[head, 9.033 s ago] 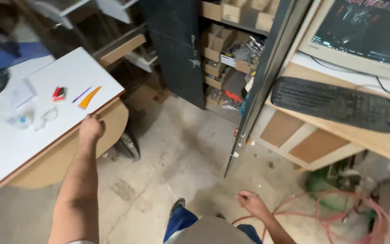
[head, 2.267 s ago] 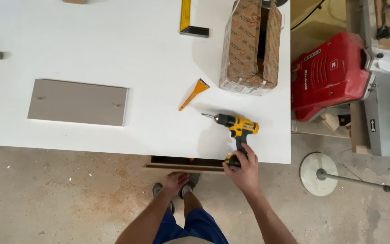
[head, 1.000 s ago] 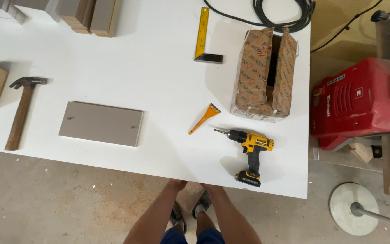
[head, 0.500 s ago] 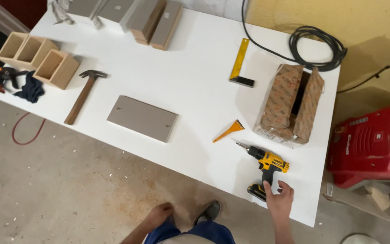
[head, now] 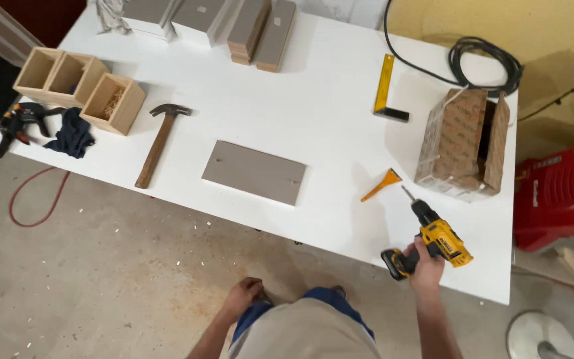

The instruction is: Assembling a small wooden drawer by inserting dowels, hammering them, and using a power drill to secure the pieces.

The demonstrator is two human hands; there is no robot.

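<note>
The right hand (head: 425,266) is now wrapped around the grip of the yellow and black cordless drill (head: 430,235), fingers curled tight on the handle, where a second ago the drill lay alone on the white worktable (head: 327,86) with neither hand on it. Half a second ago the hand had only just reached the battery end; now the grasp looks full and the drill appears tipped up off the surface near the table's front right corner, its bit pointing up and left toward the small orange plastic wedge (head: 381,185). That suggests the tool is in hand and ready to be carried to a workpiece. The left hand (head: 244,297) hangs low beside the body, loosely curled and holding nothing. The flat grey rectangular board (head: 254,172) lies untouched in the middle of the table, well apart from the drill, with the wooden-handled claw hammer (head: 160,141) to its left and the taped brown cardboard box (head: 463,141) just behind the drill.
</note>
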